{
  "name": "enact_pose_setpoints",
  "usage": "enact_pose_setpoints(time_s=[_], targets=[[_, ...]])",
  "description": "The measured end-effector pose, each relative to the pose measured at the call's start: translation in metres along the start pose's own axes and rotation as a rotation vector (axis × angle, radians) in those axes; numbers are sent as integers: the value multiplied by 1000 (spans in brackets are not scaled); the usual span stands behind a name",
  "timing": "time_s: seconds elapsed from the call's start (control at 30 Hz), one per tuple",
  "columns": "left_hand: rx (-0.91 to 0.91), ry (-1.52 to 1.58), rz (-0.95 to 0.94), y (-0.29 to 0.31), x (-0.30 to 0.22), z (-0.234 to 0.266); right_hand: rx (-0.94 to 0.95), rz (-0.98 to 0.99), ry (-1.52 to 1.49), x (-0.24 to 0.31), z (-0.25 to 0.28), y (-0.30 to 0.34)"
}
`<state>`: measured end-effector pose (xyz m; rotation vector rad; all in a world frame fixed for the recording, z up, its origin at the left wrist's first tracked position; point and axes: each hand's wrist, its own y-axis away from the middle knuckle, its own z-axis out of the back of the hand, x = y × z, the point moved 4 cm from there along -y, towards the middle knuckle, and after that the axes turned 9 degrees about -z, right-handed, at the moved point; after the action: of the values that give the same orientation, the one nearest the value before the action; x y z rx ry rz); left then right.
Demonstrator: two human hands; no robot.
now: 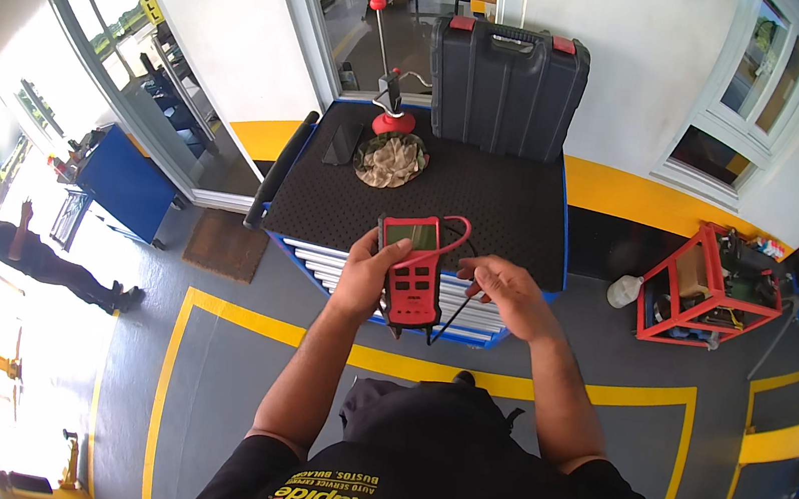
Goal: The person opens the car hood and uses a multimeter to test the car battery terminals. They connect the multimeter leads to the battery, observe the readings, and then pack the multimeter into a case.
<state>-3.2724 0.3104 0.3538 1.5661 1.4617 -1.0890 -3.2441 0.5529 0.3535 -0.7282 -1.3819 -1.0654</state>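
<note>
My left hand (365,273) grips a red and black handheld tester (415,287) by its left side, thumb by the small greenish screen. The tester is held up in front of a tool cabinet, its face toward me. A red cable (463,233) loops off its upper right side. My right hand (511,294) is closed at the right of the tester, fingers pinched on a thin black cable (452,319) that runs down toward the tester's lower end.
The blue tool cabinet's black mat (325,204) carries a camouflage cap (391,161), a red-based stand (394,124) and a large black case (506,92). A red cart (706,295) stands right, beside a whitish jug (624,291). A person (46,253) stands far left near a blue cabinet (131,184).
</note>
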Motion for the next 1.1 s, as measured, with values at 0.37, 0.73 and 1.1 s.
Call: enact_pose_setpoints(time_s=[0.37, 0.73, 1.1], targets=[[175, -1018, 80, -253, 60, 131, -925, 479, 990, 225, 197, -219], [362, -1046, -393, -268, 2, 155, -679, -182, 1453, 227, 224, -342], [806, -1358, -651, -250, -15, 62, -884, 280, 1582, 162, 135, -187]])
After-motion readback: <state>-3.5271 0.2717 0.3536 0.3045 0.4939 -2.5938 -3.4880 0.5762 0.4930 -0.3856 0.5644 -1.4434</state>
